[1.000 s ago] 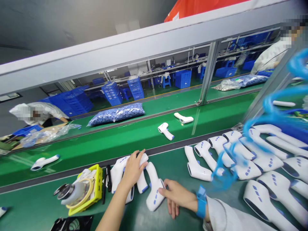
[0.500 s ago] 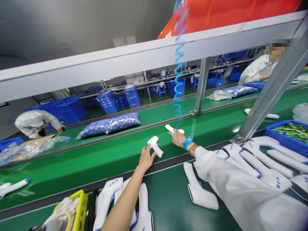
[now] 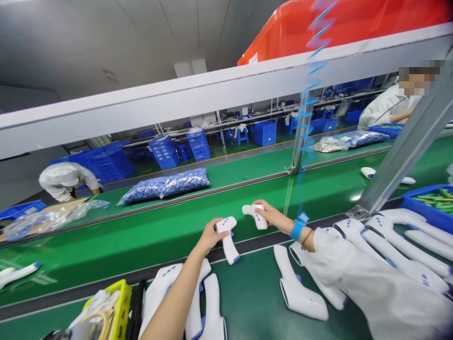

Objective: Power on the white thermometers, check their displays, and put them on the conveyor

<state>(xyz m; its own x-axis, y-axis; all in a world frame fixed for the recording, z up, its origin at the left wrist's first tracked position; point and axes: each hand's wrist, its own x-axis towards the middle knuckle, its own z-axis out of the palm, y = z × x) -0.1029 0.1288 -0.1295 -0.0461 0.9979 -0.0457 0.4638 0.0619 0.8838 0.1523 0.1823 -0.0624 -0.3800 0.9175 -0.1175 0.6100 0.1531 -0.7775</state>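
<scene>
My left hand [image 3: 210, 237] is closed around the head of a white gun-shaped device [image 3: 230, 246] with blue buttons. Its handle points down toward the near edge of the green belt [image 3: 155, 236]. To the right, my right hand [image 3: 272, 215] grips the head of another white gun-shaped device [image 3: 261, 220], buttons facing me and handle to the left. Both devices are held over the belt's near side. On the dark green bench below lies a similar white device [image 3: 300, 293]. More white devices [image 3: 399, 243] crowd the bench under my right sleeve, and others [image 3: 212, 302] lie beside my left forearm.
A yellow basket [image 3: 123, 307] stands at lower left, a blue bin of green parts [image 3: 414, 200] at right. Metal posts [image 3: 399, 141] rise beside the belt. A blue coiled cord [image 3: 306, 127] hangs near my right wrist. Two people in white work beyond, near bags of blue parts [image 3: 184, 184].
Both hands have taken hold of the devices that lay on the belt. The devices are now turned and nearer to me, with their blue buttons showing. The view has shifted slightly.
</scene>
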